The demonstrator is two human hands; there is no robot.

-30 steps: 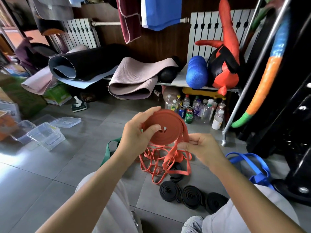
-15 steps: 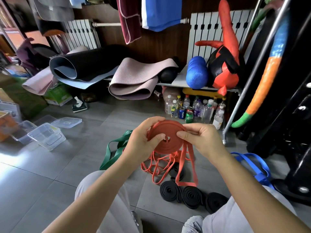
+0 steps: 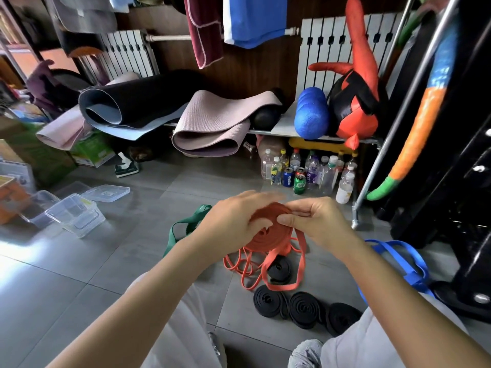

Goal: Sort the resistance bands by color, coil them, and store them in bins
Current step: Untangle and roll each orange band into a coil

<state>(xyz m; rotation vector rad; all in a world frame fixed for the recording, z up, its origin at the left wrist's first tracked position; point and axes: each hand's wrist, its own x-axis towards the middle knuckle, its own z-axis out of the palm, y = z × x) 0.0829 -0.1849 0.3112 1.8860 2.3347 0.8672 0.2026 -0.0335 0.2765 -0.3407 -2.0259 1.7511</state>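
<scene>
Grey tiled floor [image 3: 79, 274], white radiators [image 3: 326, 57] against dark wood wall [image 3: 252, 67], cluttered metal shelf [image 3: 292, 132]

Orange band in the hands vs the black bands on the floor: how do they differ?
The orange band is held up by the left hand and right hand; the black bands lie on the tiles. The orange band is part-coiled, a loop hanging loose; the black bands are fully coiled. Both are flat bands.

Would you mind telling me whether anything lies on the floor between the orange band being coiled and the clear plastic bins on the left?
Only the green flat band lies partway along. Beyond it, bare grey tile runs from the orange coil, held in both hands, to the clear plastic bins.
</scene>
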